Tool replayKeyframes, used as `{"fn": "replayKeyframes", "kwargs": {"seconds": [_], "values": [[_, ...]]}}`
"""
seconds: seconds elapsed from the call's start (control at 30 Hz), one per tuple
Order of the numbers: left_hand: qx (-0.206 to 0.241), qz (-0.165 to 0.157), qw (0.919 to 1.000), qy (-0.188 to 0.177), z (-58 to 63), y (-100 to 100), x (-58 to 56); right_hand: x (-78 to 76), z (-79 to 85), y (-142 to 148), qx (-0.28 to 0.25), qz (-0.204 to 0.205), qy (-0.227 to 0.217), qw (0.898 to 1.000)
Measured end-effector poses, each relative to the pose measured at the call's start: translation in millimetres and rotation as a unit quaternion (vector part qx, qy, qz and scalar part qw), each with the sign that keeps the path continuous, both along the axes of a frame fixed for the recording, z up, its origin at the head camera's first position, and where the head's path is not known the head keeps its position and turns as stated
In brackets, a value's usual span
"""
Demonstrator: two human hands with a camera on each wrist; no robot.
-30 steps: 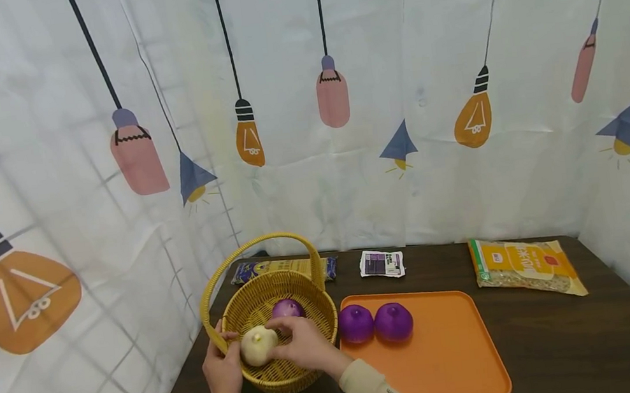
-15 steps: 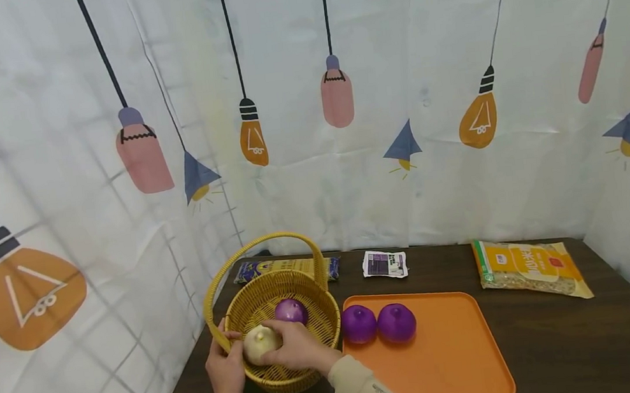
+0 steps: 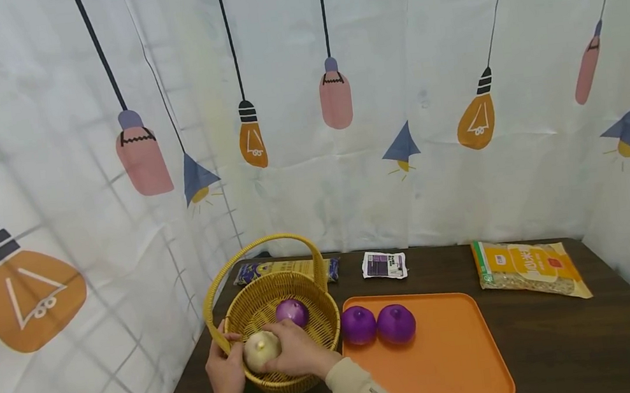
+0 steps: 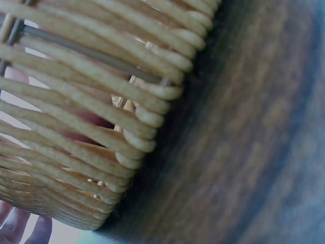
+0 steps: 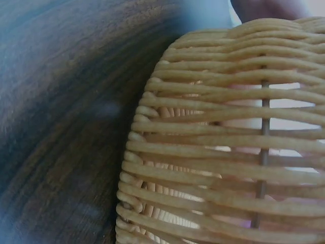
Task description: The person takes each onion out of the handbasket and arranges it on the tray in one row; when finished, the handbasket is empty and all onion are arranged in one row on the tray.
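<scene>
A yellow wicker basket (image 3: 282, 387) with a tall hoop handle stands at the left of the table. My left hand (image 3: 225, 369) grips its left rim at the foot of the handle. Inside the basket, my right hand (image 3: 296, 351) holds a white onion (image 3: 259, 351) between thumb and fingers, low at the left side. A shiny purple onion (image 3: 292, 312) sits behind it in the basket. Woven basket wall (image 4: 86, 117) fills much of the left wrist view, with fingertips (image 4: 15, 224) at the lower left corner. The right wrist view also shows mostly the wicker.
Right of the basket lies an orange tray (image 3: 453, 361) bearing two purple onions (image 3: 358, 325) side by side. Behind are a blue-and-yellow packet (image 3: 299, 265) and a white-and-purple sachet (image 3: 384, 265). A yellow bag of grain (image 3: 530, 267) lies at the far right. Printed curtains surround the dark table.
The right hand and white onion have settled slightly lower in the basket. The purple onion inside has shifted a little. My left hand keeps its hold on the rim.
</scene>
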State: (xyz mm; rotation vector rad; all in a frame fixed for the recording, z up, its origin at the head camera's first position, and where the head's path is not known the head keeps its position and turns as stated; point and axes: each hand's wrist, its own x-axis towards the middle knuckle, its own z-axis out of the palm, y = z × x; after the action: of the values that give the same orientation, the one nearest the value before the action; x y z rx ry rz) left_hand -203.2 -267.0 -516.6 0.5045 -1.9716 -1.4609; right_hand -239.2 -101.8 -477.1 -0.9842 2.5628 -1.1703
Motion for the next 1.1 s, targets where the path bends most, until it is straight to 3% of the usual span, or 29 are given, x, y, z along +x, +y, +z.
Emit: {"fn": "replayKeyframes", "kwargs": {"seconds": [0.43, 0.63, 0.93, 1.1], "values": [[-0.003, 0.0, 1.0, -0.009, -0.9, 0.2, 0.1, 4.5, 2.3, 0.1, 0.041, -0.022, -0.005, 0.999], [-0.008, 0.001, 1.0, -0.004, -1.1, 0.1, -0.9, 3.3, 1.9, -1.3, 0.046, -0.014, -0.01, 0.999], [-0.014, 0.003, 0.9999, 0.002, -1.4, -0.2, -1.5, 4.2, 2.3, -1.8, 0.064, 0.006, 0.03, 0.998], [-0.014, 0.004, 0.9999, -0.006, -1.0, -0.2, -1.5, 7.5, 3.1, 0.7, 0.061, 0.002, 0.025, 0.998]]}}
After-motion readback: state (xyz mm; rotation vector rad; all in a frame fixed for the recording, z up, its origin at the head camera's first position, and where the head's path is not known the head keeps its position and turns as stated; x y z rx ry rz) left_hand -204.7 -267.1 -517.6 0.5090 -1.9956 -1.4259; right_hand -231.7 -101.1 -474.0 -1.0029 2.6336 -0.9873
